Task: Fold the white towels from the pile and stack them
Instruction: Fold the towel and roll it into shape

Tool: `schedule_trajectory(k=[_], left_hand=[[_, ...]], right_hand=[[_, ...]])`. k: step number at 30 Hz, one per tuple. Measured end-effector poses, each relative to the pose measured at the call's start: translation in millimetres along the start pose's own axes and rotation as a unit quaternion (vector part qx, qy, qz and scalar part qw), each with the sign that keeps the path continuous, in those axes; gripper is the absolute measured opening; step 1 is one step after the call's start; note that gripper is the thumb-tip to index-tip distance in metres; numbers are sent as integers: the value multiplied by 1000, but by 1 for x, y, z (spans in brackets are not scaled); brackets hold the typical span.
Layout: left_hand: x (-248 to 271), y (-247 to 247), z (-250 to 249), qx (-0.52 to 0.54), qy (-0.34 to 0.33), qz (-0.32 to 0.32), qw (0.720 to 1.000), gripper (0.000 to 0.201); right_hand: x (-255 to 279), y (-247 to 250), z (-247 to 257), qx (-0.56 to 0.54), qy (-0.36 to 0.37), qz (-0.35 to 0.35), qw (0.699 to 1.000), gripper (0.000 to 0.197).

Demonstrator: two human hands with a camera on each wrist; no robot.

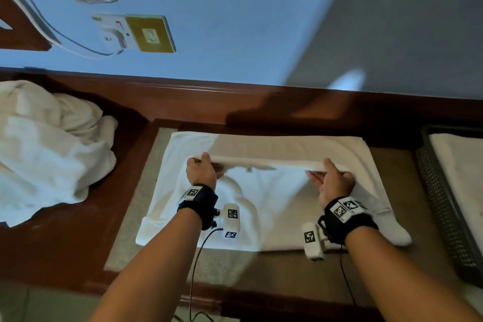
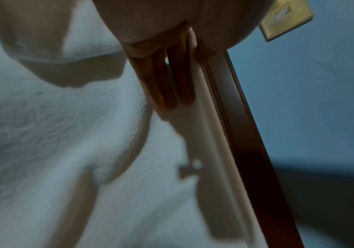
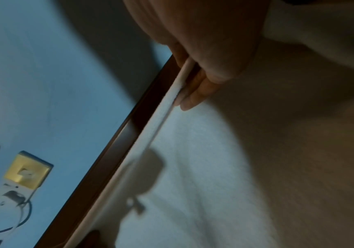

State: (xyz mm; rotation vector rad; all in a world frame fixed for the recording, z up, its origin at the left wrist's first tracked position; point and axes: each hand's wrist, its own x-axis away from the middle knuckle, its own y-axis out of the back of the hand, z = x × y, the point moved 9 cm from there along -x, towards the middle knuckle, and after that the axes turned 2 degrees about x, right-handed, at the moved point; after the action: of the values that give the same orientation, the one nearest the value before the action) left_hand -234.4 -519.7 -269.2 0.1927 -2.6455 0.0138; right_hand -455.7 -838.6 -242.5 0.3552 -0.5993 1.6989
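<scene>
Head view shows the left hand (image 1: pixel 200 171) and right hand (image 1: pixel 333 181) each pinching the raised edge of the white towel (image 1: pixel 264 198), thumbs on top, fingers (image 2: pixel 167 83) underneath, mid-fold over the table (image 1: pixel 78 230). If either pinch loosens, or one hand travels ahead, the edge could sag and the fold land crooked. Unfolded pile (image 1: pixel 49 144) waits at left; folded towels (image 1: pixel 462 165) sit in the basket (image 1: pixel 439 206) at right.

White towel (image 1: pixel 261 191) — seemingly plain, blurred
</scene>
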Motion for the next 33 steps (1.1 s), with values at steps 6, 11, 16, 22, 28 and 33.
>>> schedule_trajectory(k=[6,11,16,22,28,33], left_hand=[[-73,-39,14,-85,-11,-29,996,52],[-125,-55,47,-142,24,-32,989,46],[-88,-73,25,-193,31,-24,980,33],[-9,-153,27,-501,-165,175,832,46],[44,-212,103,-678,-206,317,630,80],[45,-220,120,-698,-193,307,618,87]], right_hand=[[-57,-41,4,45,1,-2,999,30],[-98,-63,-9,110,-42,18,993,27],[-133,-70,-28,219,-46,84,971,9],[-145,-78,0,637,227,222,703,45],[-169,-56,40,795,344,180,466,60],[-216,-24,65,778,229,180,557,54]])
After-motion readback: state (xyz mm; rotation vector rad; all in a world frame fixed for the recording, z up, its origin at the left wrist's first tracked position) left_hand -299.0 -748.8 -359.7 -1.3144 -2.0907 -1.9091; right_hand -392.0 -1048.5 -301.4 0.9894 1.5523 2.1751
